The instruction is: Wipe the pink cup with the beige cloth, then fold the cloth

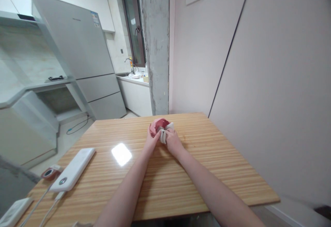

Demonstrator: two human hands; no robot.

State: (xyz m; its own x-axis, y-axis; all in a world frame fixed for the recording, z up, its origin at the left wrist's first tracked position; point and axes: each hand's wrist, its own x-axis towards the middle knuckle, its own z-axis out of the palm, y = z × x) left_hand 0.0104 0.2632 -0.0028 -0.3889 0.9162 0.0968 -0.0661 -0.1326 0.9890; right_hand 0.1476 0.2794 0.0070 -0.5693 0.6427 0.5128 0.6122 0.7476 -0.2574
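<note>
Near the far edge of the wooden table (207, 158), a pink bowl-like piece (156, 125) with an uneven rim is tilted towards me. My left hand (152, 138) grips its left and near side, thumb at the front. A pale grey-white cloth (163, 136) is bunched against the bowl's right side and inside its rim. My right hand (172, 140) is closed around the cloth and presses it to the bowl. The fingertips of the right hand are partly hidden by the cloth.
On the table's left lie a white power bank (74, 168) with cables, a reddish-brown round item (50, 173) and a white power strip (16, 211). A wall (271, 82) borders the right side. Beyond stand a fridge (77, 44) and a sink counter (137, 92).
</note>
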